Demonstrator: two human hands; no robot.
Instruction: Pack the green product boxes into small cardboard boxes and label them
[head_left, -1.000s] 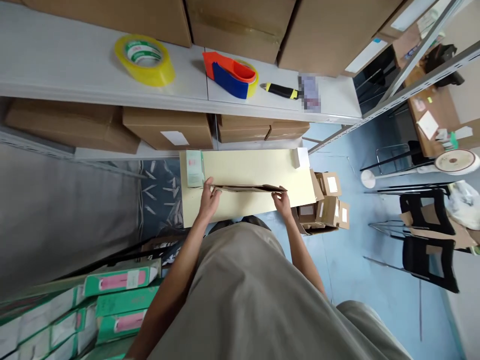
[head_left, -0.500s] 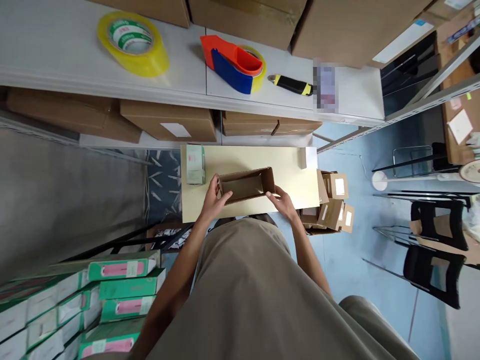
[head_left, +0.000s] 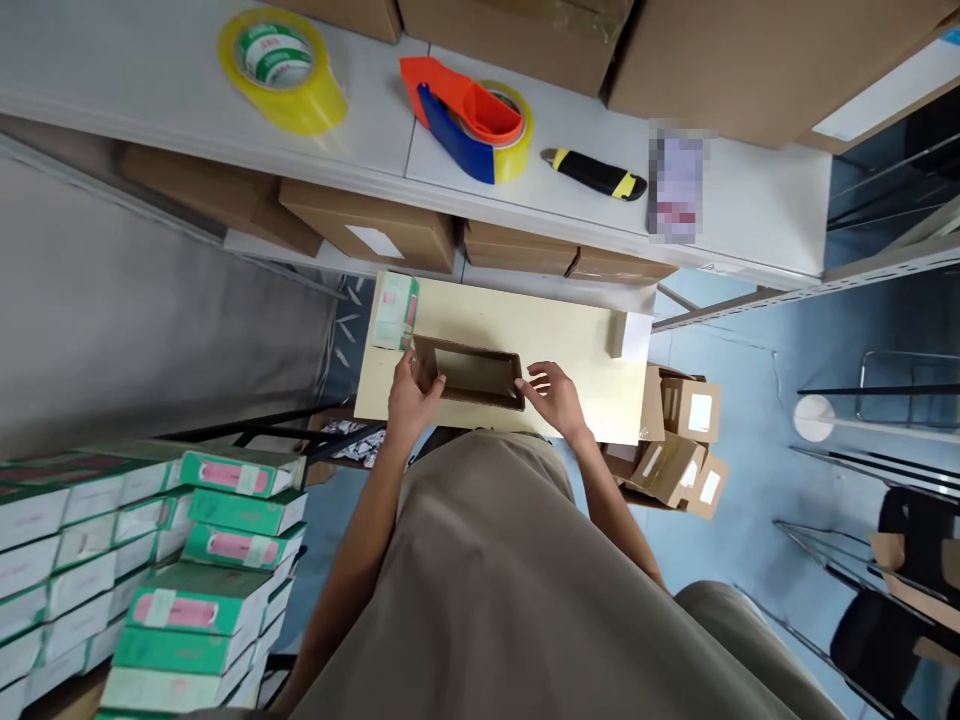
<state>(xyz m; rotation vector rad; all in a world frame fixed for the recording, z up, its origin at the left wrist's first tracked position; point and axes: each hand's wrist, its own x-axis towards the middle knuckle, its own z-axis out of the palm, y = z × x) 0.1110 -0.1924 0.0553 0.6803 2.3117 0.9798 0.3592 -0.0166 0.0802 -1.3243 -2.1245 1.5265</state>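
Box [head_left: 425, 360] is gaping over table [head_left: 577, 335] | left hand [head_left: 411, 408] is pinching its left end | right hand [head_left: 556, 402] is loosening, fingers spreading wide, thumb touching rim (the left seemingly doing the steadying)

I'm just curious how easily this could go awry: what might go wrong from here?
The open cardboard box could slip or skew, since only the left hand grips it firmly; the right hand is spread at its other end.
The left hand could also nudge the green-and-white box, which stands close by, near the left edge of the table.
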